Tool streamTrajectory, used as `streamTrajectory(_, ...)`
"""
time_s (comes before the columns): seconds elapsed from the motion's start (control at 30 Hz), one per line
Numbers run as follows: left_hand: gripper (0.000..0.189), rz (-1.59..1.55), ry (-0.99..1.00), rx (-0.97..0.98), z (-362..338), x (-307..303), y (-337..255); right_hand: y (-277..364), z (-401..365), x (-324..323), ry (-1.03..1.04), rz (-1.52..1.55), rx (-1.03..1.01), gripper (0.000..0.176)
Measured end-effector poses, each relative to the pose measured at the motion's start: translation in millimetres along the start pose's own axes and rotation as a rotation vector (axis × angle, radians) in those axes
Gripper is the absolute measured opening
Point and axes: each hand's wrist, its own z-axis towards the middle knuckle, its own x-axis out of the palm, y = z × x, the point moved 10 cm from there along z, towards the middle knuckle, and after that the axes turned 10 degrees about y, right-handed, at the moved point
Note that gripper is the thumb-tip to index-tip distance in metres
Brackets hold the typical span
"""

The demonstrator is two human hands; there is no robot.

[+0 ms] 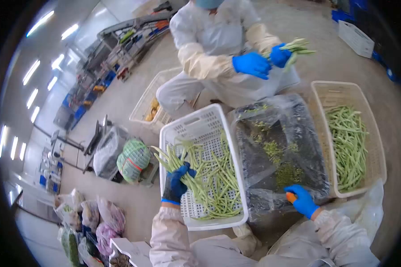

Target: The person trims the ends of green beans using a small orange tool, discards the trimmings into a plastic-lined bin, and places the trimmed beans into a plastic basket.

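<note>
My left hand (177,183), in a dark blue glove, is closed round a bunch of green beans (168,161). It is above the left side of a white plastic crate (243,196), where more loose green beans (223,178) lie. My right hand (304,202), in a bright blue glove, is closed on a small orange object (291,196), perhaps a handle; the rest of it is hidden. That hand is over the near edge of a plastic-lined dark bin (258,178) with green trimmings (287,174) in it.
Across the bin sits a co-worker (214,49) in blue gloves, holding green beans (296,46). A beige crate (381,155) of green beans (347,147) stands at right. Left are a green bundle (133,160) and filled plastic bags (109,218); a white crate (356,39) lies far right.
</note>
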Motion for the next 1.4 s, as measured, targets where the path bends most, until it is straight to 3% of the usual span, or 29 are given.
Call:
streamTrajectory(0.03,0.053,-0.074,0.136,0.006,-12,46,-2,10,-1,-9,-0.042,0.158,-0.021,0.023)
streamTrajectory(0.07,0.06,-0.026,0.098,-0.073,-28,71,6,42,-2,-21,-0.047,0.186,-0.094,0.027)
streamTrajectory(0.23,0.067,0.013,0.349,-0.175,-95,229,47,189,-26,-56,0.053,0.405,-0.405,0.034)
streamTrajectory(0.3,0.061,-0.034,0.413,-0.212,-115,266,73,220,-44,-63,0.077,0.115,-0.455,0.03)
streamTrajectory(0.4,0.04,-0.068,0.407,-0.141,-138,290,92,214,-67,-65,0.127,-0.036,-0.426,0.026)
streamTrajectory(0.5,0.038,-0.121,0.373,-0.215,-158,296,113,210,-93,-63,0.209,-0.029,-0.532,0.021)
streamTrajectory(0.57,0.036,-0.127,0.395,-0.225,-171,313,118,208,-104,-64,0.224,-0.15,-0.509,0.019)
streamTrajectory(0.63,0.034,-0.252,0.243,-0.324,-180,317,128,205,-112,-63,0.238,-0.268,-0.485,0.017)
streamTrajectory(0.73,0.04,-0.425,0.31,-0.298,-178,320,136,200,-116,-63,0.258,-0.328,-0.436,0.013)
streamTrajectory(0.8,0.049,-0.563,0.355,-0.269,-177,318,137,200,-121,-100,-0.056,-0.123,-0.478,0.011)
streamTrajectory(0.83,0.049,-0.564,0.353,-0.261,-179,316,135,199,-120,-101,-0.051,-0.125,-0.484,0.011)
streamTrajectory(0.9,0.051,-0.6,0.411,-0.251,-184,319,131,190,-126,-140,-0.364,0.085,-0.491,0.012)
streamTrajectory(0.97,0.052,-0.605,0.413,-0.236,-187,319,128,190,-126,-141,-0.368,0.074,-0.441,0.013)
streamTrajectory(1.03,0.054,-0.608,0.415,-0.218,-188,318,122,183,-114,-113,-0.146,0.084,-0.351,0.017)
streamTrajectory(1.07,0.056,-0.553,0.406,-0.215,-188,317,121,184,-116,-108,-0.142,0.083,-0.352,0.017)
streamTrajectory(1.13,0.055,-0.476,0.411,-0.202,-190,318,118,182,-110,-76,0.082,-0.083,-0.269,0.017)
streamTrajectory(1.23,0.058,-0.382,0.434,-0.157,-193,326,106,172,-100,-81,0.012,-0.057,-0.197,0.018)
streamTrajectory(1.3,0.06,-0.353,0.418,-0.154,-192,326,100,174,-99,-81,-0.047,-0.015,-0.262,0.015)
streamTrajectory(1.37,0.06,-0.237,0.429,-0.08,-189,325,92,162,-98,-84,-0.125,0.283,-0.203,0.017)
streamTrajectory(1.4,0.06,-0.242,0.426,-0.076,-190,323,90,159,-96,-84,-0.119,0.278,-0.204,0.017)
